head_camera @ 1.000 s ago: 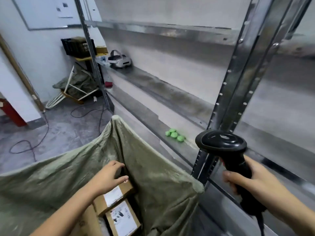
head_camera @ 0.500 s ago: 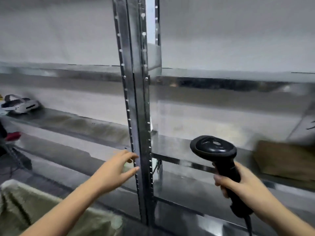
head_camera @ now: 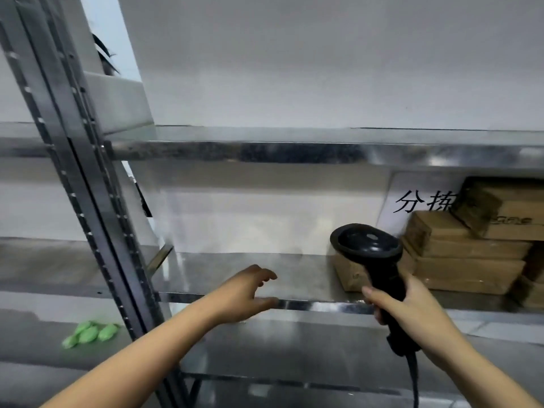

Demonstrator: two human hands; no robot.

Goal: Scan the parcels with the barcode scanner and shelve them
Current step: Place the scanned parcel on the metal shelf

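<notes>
On the steel shelf, shelved parcels lie right of our empty, loosely spread left hand; our right hand grips the scanner nearer them.

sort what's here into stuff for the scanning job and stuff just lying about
For the job:
scanner, held in right hand
stacked boxes
shelf
left hand, empty

Lying about:
green lumps
paper sign

Two bare forearms enter from the 6 o'clock edge. Left hand and right hand carry no gloves, rings or watch. No sleeve reaches the visible part of either arm; wrists are uncovered.
</notes>
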